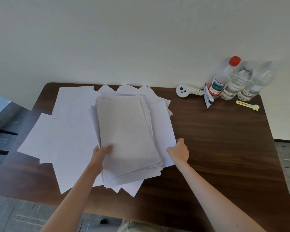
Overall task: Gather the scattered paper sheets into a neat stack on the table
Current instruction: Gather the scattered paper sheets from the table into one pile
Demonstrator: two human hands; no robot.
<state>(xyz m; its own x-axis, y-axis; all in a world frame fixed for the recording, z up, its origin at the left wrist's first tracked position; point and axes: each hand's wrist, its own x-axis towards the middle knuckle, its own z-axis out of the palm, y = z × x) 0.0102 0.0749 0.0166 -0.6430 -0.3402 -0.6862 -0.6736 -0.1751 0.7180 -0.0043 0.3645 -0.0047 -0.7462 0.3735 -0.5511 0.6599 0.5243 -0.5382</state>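
A loose bundle of white sheets (pixel 127 131) is lifted and tilted above the dark wooden table (pixel 216 139). My left hand (pixel 101 152) grips its lower left edge, thumb on top. My right hand (pixel 178 150) pinches the right edge of a sheet on the bundle's right side. More white sheets (pixel 69 124) lie spread flat on the left half of the table, and corners of several others (pixel 132 88) fan out behind the bundle near the wall.
At the table's back right stand three clear water bottles (pixel 238 81), one with a red cap, beside a white handheld device (pixel 185 90), a small packet (pixel 208 97) and a yellow clip (pixel 248 105). A white wall rises behind. Grey floor shows around the table.
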